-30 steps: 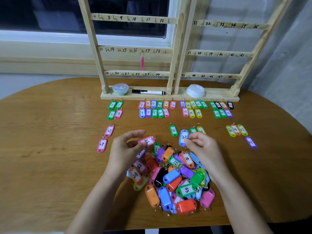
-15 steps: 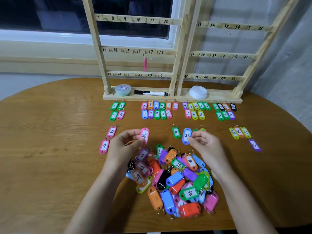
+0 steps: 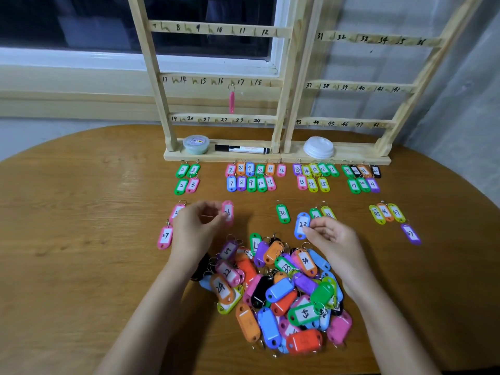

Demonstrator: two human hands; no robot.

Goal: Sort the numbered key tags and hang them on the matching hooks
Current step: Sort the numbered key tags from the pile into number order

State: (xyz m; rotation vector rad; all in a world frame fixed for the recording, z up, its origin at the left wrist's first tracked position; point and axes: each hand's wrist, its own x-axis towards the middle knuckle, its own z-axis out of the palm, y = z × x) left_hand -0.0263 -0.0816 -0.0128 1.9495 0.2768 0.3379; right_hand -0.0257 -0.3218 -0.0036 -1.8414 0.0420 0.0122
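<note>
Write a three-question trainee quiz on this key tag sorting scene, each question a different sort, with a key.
1. True or false: the left hand holds a pink tag numbered 26.
2. Multiple choice: the blue tag pinched by the right hand reads: A) 12 B) 22 C) 43
3. Fill the blank: only one tag hangs on the rack; that hanging tag is coloured ____.

Key: 1 true; 2 B; 3 pink. The hanging tag sits near the 17 label, its number edge-on and unreadable. The unsorted pile lies between the forearms on the table.
</note>
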